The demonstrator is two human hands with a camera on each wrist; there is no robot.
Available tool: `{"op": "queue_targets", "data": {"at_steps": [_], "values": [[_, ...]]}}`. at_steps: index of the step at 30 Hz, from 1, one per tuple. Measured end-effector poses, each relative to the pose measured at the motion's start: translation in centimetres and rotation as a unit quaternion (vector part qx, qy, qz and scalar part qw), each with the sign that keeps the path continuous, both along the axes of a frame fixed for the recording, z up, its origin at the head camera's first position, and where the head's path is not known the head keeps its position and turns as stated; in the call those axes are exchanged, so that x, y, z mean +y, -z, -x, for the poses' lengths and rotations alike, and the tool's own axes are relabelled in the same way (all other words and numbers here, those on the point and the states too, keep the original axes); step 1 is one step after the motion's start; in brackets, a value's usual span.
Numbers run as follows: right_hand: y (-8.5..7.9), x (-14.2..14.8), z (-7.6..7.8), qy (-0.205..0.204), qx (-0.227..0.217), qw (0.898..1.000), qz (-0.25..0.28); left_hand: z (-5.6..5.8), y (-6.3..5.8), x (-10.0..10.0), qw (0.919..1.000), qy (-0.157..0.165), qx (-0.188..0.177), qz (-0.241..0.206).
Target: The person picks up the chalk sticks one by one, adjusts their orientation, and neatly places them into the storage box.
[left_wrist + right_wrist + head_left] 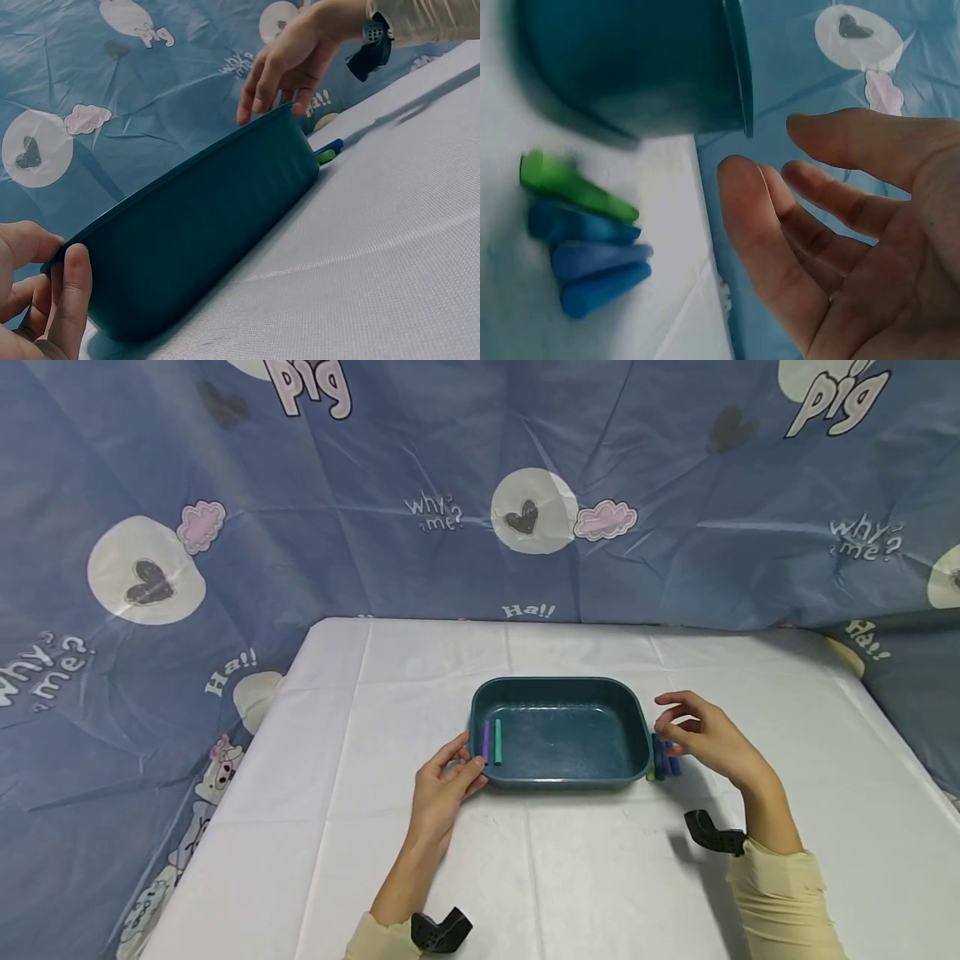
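A dark teal tray (558, 781) stands on the table, with a purple stick (486, 742) and a green-teal stick (498, 742) lying side by side inside its left end. My left hand (442, 789) pinches the tray's rim at the left front corner, thumb on top in the head view. Beyond the right end, my right hand (705, 735) hovers over several short sticks, its fingers loosely bent and nothing between them. Those crayon-like sticks lie in a row: a bright green stick (577, 186) nearest the tray, then blue and violet-blue sticks (600, 259).
A white cloth (390, 693) covers the table. Behind and along the sides hangs a blue printed curtain (337, 560). Black wrist mounts (441, 932) sit at both cuffs.
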State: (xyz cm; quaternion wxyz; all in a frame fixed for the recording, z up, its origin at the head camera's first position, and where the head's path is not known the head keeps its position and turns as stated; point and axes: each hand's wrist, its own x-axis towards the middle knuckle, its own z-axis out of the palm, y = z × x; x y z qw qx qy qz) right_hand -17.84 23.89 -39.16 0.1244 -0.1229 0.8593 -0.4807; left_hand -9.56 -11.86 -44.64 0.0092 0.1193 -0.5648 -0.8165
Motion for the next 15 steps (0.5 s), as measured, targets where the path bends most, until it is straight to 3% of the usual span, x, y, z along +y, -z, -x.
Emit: {"op": "queue_targets", "data": {"at_steps": [15], "values": [[0.8,1.8,0.3,-0.003,-0.019,1.0,-0.014,0.0,-0.1,0.0,1.0,0.0,0.002,-0.003]]}}
